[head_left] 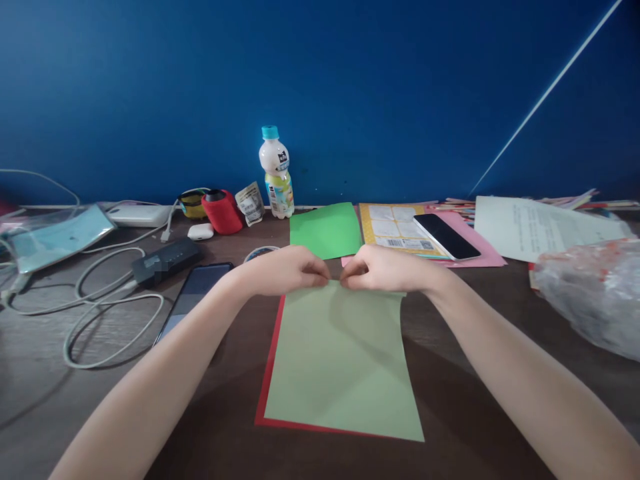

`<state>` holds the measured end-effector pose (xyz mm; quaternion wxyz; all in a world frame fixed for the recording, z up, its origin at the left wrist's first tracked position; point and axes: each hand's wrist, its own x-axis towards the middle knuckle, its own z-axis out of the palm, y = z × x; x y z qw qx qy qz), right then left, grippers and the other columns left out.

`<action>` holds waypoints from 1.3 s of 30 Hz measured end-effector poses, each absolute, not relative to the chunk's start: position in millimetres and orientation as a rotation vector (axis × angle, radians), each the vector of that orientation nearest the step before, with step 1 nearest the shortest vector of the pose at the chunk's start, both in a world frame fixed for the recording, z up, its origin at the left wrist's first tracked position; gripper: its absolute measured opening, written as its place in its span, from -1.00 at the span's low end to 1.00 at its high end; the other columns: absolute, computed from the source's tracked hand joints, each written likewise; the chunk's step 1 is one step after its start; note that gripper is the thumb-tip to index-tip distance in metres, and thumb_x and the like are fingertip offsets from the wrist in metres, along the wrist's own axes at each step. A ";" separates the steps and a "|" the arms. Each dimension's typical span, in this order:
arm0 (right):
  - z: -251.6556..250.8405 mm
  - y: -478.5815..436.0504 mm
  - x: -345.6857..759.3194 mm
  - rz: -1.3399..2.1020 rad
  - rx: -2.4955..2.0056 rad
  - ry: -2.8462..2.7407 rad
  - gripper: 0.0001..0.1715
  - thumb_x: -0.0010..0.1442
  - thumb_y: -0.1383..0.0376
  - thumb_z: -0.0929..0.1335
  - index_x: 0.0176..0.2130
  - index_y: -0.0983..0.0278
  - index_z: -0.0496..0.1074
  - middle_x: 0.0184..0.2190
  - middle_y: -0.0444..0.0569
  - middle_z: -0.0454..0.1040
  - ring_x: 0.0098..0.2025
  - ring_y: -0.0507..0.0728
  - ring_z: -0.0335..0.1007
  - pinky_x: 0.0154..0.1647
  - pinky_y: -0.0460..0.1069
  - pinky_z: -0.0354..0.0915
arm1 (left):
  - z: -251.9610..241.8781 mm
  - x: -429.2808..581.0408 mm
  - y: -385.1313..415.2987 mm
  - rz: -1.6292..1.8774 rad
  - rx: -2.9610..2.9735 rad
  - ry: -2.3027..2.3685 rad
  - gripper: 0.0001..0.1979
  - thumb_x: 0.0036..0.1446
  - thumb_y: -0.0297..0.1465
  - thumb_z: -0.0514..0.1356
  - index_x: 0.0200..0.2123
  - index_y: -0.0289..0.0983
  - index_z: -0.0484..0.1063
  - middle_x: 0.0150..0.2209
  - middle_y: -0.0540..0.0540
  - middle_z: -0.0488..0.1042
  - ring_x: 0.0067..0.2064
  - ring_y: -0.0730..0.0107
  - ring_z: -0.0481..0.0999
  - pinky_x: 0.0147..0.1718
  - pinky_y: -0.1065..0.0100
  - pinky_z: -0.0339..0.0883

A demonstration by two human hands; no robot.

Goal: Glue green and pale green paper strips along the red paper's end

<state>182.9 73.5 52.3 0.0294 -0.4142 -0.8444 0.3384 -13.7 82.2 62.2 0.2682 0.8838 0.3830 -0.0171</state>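
A pale green sheet of paper (345, 367) lies in front of me, its far edge raised a little at my fingers. Under it a red sheet (270, 360) shows along the left side and the near edge. My left hand (287, 270) pinches the far edge of the pale green sheet near its middle. Just to the right, my right hand (380, 268) pinches the same edge, with a small gap between the two hands. The fingertips of both hands are partly hidden behind the knuckles.
A drink bottle (278, 177) stands by the blue wall. Behind my hands lie a bright green sheet (325, 230) and a phone (447, 236) on papers. At left are another phone (197, 293), a black device (167, 261) and cables. Crumpled clear plastic (593, 293) sits at right.
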 end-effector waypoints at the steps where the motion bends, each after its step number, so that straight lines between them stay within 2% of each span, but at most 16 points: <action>1: 53.2 73.9 184.6 1.041 -1.292 -2.614 -0.78 -0.01 0.29 0.22 -0.54 0.28 0.40 -0.64 -0.20 0.10 -0.60 -0.06 -0.08 -0.60 -0.09 -0.11 | 62.9 -14.9 82.9 -0.048 2.372 1.028 -0.75 0.08 -0.35 0.03 -0.31 -0.26 0.48 -0.37 0.04 0.50 -0.38 0.49 0.40 -0.42 0.52 0.12; 7: 56.7 77.6 194.1 1.011 -1.375 -2.615 -0.77 -0.03 0.28 0.22 -0.50 0.26 0.45 -0.61 -0.18 0.23 -0.59 -0.04 -0.03 -0.59 -0.07 -0.08 | 72.3 -28.1 87.5 -0.055 2.290 1.077 -0.73 0.07 -0.28 0.04 -0.29 -0.23 0.50 -0.28 0.03 0.52 -0.29 0.44 0.43 -0.36 0.52 0.16; 13: 62.6 78.0 201.1 1.008 -1.426 -2.562 -0.76 -0.05 0.30 0.24 -0.47 0.27 0.49 -0.51 -0.13 0.42 -0.44 0.05 0.27 -0.47 -0.08 0.08 | 77.7 -48.3 94.2 -0.074 2.203 1.167 -0.68 0.05 -0.20 0.06 -0.26 -0.24 0.49 -0.29 0.00 0.51 -0.29 0.38 0.44 -0.32 0.47 0.20; 16: 65.5 79.9 212.5 1.090 -1.521 -2.523 -0.74 -0.03 0.28 0.24 -0.47 0.25 0.50 -0.52 -0.11 0.46 -0.42 0.07 0.34 -0.43 -0.08 0.15 | 76.8 -60.9 100.4 -0.084 2.186 1.226 -0.68 0.03 -0.19 0.07 -0.28 -0.23 0.50 -0.26 0.01 0.51 -0.24 0.35 0.44 -0.28 0.46 0.21; 19: 67.6 82.9 227.0 1.082 -1.648 -2.495 -0.72 -0.01 0.24 0.24 -0.43 0.23 0.52 -0.51 -0.11 0.48 -0.47 0.06 0.34 -0.48 -0.08 0.15 | 76.3 -71.3 106.5 -0.094 2.209 1.329 -0.69 0.01 -0.19 0.09 -0.28 -0.22 0.50 -0.23 0.02 0.51 -0.22 0.34 0.44 -0.26 0.47 0.20; 23: 69.8 80.2 227.5 0.896 -1.649 -2.452 -0.68 0.06 0.17 0.23 -0.45 0.23 0.52 -0.51 -0.10 0.49 -0.49 0.05 0.32 -0.51 -0.08 0.12 | 73.1 -70.2 109.1 -0.120 2.216 1.308 -0.68 0.00 -0.18 0.08 -0.28 -0.23 0.50 -0.24 0.00 0.51 -0.23 0.34 0.43 -0.27 0.46 0.19; 29: 54.9 59.9 179.9 0.944 -1.307 -2.419 -0.64 0.07 0.08 0.29 -0.20 0.21 0.47 -0.27 -0.05 0.50 -0.31 0.09 0.36 -0.37 -0.07 0.19 | 64.6 -40.5 97.8 -0.168 2.277 1.107 -0.73 0.05 -0.25 0.04 -0.33 -0.23 0.48 -0.37 0.04 0.48 -0.34 0.43 0.40 -0.40 0.49 0.15; 31: 45.0 56.0 167.6 0.852 -1.275 -2.435 -0.64 0.03 0.08 0.33 -0.23 0.23 0.46 -0.31 -0.03 0.50 -0.32 0.10 0.35 -0.39 -0.06 0.18 | 64.1 -33.5 93.9 -0.116 2.269 1.106 -0.73 0.05 -0.26 0.04 -0.31 -0.22 0.48 -0.36 0.04 0.49 -0.34 0.44 0.41 -0.40 0.50 0.15; 36: 33.3 59.6 165.9 0.809 -1.351 -2.374 -0.85 0.08 0.26 0.29 -0.35 0.27 0.41 -0.48 -0.09 0.45 -0.49 0.01 0.29 -0.52 -0.10 0.10 | 65.0 -37.1 94.7 0.118 2.177 1.294 -0.64 -0.04 -0.21 0.14 -0.15 -0.21 0.39 -0.25 0.00 0.50 -0.26 0.38 0.45 -0.32 0.46 0.21; 39: 35.8 63.8 173.7 0.829 -1.423 -2.309 -0.84 0.08 0.22 0.29 -0.37 0.26 0.38 -0.51 -0.12 0.42 -0.52 -0.01 0.26 -0.55 -0.10 0.09 | 61.4 -42.4 99.5 0.181 2.091 1.351 -0.57 -0.11 -0.23 0.20 -0.13 -0.25 0.34 -0.22 -0.05 0.50 -0.23 0.33 0.47 -0.31 0.42 0.26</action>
